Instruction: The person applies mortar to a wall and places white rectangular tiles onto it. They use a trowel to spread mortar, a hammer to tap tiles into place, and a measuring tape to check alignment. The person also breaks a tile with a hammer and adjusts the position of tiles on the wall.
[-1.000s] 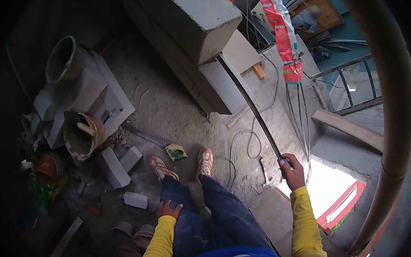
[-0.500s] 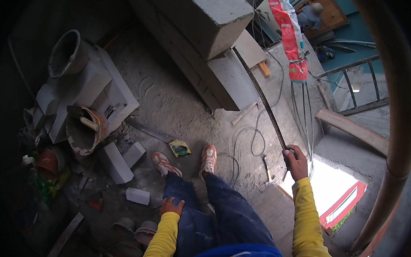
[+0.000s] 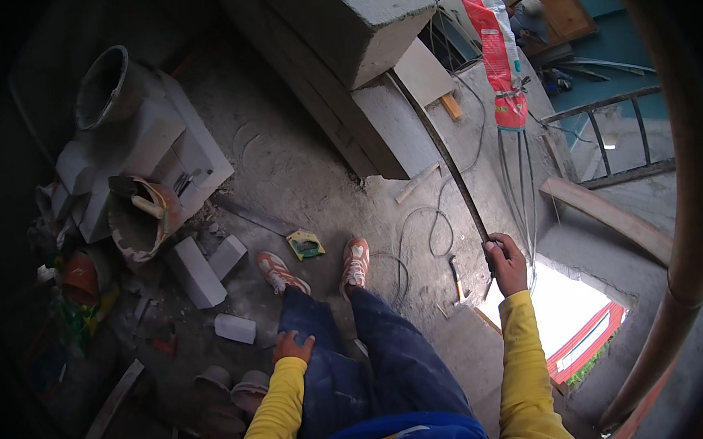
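Observation:
My right hand [image 3: 506,262], in a yellow sleeve, is closed around the near end of a tape measure [image 3: 447,157]. Its long dark blade runs in a slight bow to the far end, meeting the gap between a large grey concrete block [image 3: 380,24] and the paler block [image 3: 398,128] under it. Whether the tip is hooked there I cannot tell. My left hand [image 3: 294,346] lies on the thigh of my dark blue trousers with its fingers apart, holding nothing.
A handsaw [image 3: 305,244] lies by my shoes, and a hammer [image 3: 457,280] near a bright floor opening [image 3: 567,319]. Buckets [image 3: 146,216] and white blocks [image 3: 198,273] crowd the left. A cable loops over the floor; a bamboo pole [image 3: 695,239] rises right. Another person is far right.
The view has shifted slightly. My right hand is a little farther forward with the tape measure, whose blade now looks darker, its markings hardly visible. My left hand stays on my thigh.

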Action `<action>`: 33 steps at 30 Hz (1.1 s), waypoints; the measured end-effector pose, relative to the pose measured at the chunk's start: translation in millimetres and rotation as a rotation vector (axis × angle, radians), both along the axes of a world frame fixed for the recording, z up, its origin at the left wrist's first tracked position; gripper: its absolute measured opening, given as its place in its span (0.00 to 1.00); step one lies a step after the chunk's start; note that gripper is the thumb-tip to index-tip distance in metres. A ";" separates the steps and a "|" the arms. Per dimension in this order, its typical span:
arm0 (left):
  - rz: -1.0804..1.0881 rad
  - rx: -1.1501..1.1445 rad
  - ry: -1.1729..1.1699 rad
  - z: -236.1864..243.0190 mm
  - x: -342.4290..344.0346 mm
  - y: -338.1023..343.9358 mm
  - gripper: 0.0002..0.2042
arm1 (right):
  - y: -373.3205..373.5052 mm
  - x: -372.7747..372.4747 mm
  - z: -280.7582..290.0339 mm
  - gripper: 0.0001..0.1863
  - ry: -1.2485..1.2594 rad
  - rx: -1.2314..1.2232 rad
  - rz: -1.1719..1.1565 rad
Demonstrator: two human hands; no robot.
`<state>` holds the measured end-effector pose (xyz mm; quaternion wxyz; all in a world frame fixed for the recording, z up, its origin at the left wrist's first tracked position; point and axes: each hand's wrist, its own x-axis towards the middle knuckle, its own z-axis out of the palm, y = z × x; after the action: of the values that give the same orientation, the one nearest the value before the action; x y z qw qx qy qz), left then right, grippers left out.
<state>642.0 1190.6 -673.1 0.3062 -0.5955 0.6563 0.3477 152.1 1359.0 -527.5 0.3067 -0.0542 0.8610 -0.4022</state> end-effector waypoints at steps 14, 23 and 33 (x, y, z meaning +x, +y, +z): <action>0.031 0.027 -0.034 8.3 -11.3 -3.5 0.30 | 2.5 -7.5 -5.1 0.12 0.023 -0.013 0.019; 0.035 0.052 -0.041 12.7 -15.8 -6.5 0.31 | 2.4 -6.2 -5.4 0.12 -0.014 -0.012 -0.012; 0.035 0.046 -0.027 9.7 -12.3 -6.1 0.30 | -5.3 -5.2 -0.7 0.12 0.009 0.000 0.007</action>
<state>629.6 1184.4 -663.5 0.3225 -0.6044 0.6336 0.3596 146.9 1353.8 -528.2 0.3041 -0.0592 0.8622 -0.4007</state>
